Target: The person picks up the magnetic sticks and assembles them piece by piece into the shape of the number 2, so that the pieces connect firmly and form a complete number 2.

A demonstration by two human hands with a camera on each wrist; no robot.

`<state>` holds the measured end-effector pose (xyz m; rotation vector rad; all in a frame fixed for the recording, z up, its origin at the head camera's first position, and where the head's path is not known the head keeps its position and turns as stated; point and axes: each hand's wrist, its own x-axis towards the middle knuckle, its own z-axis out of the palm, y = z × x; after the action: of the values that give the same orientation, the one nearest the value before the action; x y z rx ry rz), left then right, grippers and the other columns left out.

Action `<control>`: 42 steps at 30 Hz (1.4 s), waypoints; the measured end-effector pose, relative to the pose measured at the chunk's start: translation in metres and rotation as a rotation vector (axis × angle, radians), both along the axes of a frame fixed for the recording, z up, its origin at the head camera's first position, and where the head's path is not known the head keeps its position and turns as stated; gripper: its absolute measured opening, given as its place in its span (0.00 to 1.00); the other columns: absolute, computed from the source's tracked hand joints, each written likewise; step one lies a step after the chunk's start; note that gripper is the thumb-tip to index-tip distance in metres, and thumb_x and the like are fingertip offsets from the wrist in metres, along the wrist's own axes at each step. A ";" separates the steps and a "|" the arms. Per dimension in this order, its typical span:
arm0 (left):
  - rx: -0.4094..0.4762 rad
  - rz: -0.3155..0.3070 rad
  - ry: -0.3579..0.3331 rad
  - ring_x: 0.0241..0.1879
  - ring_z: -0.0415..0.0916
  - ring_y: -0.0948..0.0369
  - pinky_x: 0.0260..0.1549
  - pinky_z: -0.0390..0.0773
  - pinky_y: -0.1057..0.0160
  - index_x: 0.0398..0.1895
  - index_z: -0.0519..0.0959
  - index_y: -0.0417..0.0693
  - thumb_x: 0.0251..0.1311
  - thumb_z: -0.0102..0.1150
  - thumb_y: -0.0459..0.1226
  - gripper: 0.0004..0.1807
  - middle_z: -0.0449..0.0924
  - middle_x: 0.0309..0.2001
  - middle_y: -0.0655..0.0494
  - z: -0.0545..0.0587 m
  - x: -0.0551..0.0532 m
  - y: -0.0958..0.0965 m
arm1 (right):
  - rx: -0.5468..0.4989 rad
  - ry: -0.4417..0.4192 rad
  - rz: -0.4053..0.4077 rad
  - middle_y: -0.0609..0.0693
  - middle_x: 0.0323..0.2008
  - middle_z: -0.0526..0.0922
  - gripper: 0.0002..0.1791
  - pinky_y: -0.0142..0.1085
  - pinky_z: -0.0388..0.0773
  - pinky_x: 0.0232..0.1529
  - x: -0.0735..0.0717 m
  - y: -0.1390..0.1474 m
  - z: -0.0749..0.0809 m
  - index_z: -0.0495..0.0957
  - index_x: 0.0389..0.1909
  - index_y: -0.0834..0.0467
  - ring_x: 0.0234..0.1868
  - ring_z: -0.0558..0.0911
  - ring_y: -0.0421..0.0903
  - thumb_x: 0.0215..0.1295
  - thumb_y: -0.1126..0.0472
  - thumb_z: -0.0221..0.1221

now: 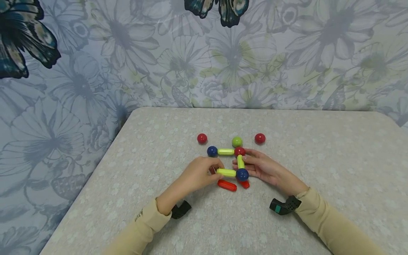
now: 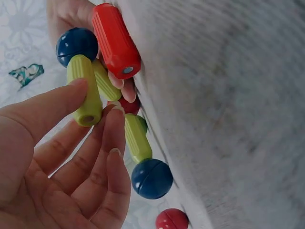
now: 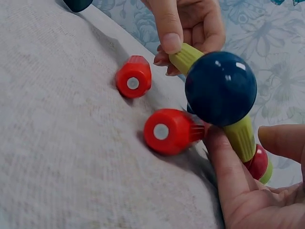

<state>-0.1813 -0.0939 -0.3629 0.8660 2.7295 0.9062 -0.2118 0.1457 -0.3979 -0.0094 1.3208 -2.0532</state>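
Yellow-green magnetic rods and balls form a U-shaped chain in front of me. My left hand (image 1: 202,171) pinches the free end of the near rod (image 2: 85,102) between thumb and fingers. That rod joins a blue ball (image 3: 220,88). From the ball a second yellow-green rod (image 1: 240,162) runs to a red ball (image 1: 239,151). My right hand (image 1: 266,166) holds this second rod, its fingers passing beneath and its thumb alongside. A far yellow-green rod (image 1: 226,152) links the red ball with another blue ball (image 1: 212,151).
Two red rods (image 1: 227,185) (image 3: 169,132) lie on the patterned tabletop (image 1: 165,134) under the chain's near side. Behind the chain are two loose red balls (image 1: 202,138) (image 1: 260,138) and a green ball (image 1: 237,141) beside the chain's red ball. A flowered wall (image 1: 229,71) borders the table.
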 end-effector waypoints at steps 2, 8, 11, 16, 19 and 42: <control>0.027 -0.001 -0.017 0.29 0.72 0.66 0.26 0.73 0.67 0.35 0.81 0.50 0.54 0.67 0.36 0.06 0.77 0.29 0.63 -0.001 -0.001 -0.001 | 0.004 0.011 0.007 0.64 0.55 0.73 0.33 0.42 0.72 0.50 0.001 0.000 0.000 0.38 0.72 0.62 0.51 0.77 0.55 0.74 0.65 0.44; 0.134 0.013 -0.078 0.30 0.72 0.65 0.27 0.74 0.67 0.36 0.81 0.49 0.55 0.67 0.36 0.07 0.76 0.30 0.63 -0.011 -0.006 -0.007 | 0.019 0.058 0.013 0.66 0.58 0.69 0.37 0.41 0.73 0.49 0.004 0.000 0.001 0.38 0.74 0.49 0.54 0.75 0.54 0.72 0.66 0.46; 0.186 0.022 -0.094 0.30 0.73 0.65 0.30 0.75 0.67 0.38 0.81 0.47 0.55 0.66 0.35 0.08 0.77 0.30 0.62 -0.013 -0.009 -0.008 | 0.058 0.095 0.044 0.64 0.59 0.69 0.34 0.40 0.74 0.49 0.007 0.001 0.003 0.46 0.73 0.53 0.55 0.74 0.52 0.72 0.63 0.49; 0.239 -0.017 -0.141 0.32 0.75 0.65 0.33 0.76 0.66 0.43 0.80 0.46 0.54 0.67 0.37 0.13 0.79 0.33 0.60 -0.013 -0.009 -0.009 | 0.095 0.137 0.088 0.62 0.59 0.69 0.28 0.40 0.71 0.52 0.009 0.000 0.005 0.58 0.68 0.62 0.55 0.74 0.49 0.70 0.60 0.52; 0.264 -0.049 -0.208 0.34 0.76 0.64 0.34 0.76 0.65 0.51 0.76 0.44 0.53 0.68 0.37 0.21 0.80 0.36 0.59 -0.014 -0.010 -0.011 | 0.081 0.132 0.074 0.61 0.56 0.71 0.24 0.39 0.72 0.52 0.010 0.000 0.004 0.63 0.64 0.63 0.53 0.75 0.49 0.71 0.61 0.51; 0.290 -0.110 -0.296 0.30 0.75 0.63 0.28 0.74 0.67 0.50 0.74 0.42 0.51 0.69 0.33 0.22 0.79 0.33 0.57 -0.023 -0.011 -0.009 | -0.041 0.035 0.018 0.55 0.46 0.72 0.11 0.36 0.77 0.39 0.013 -0.003 0.006 0.73 0.49 0.53 0.44 0.78 0.46 0.73 0.65 0.44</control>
<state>-0.1918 -0.1033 -0.3861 0.8390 2.3132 1.3109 -0.1984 0.1430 -0.3920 -0.0760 1.2952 -2.0729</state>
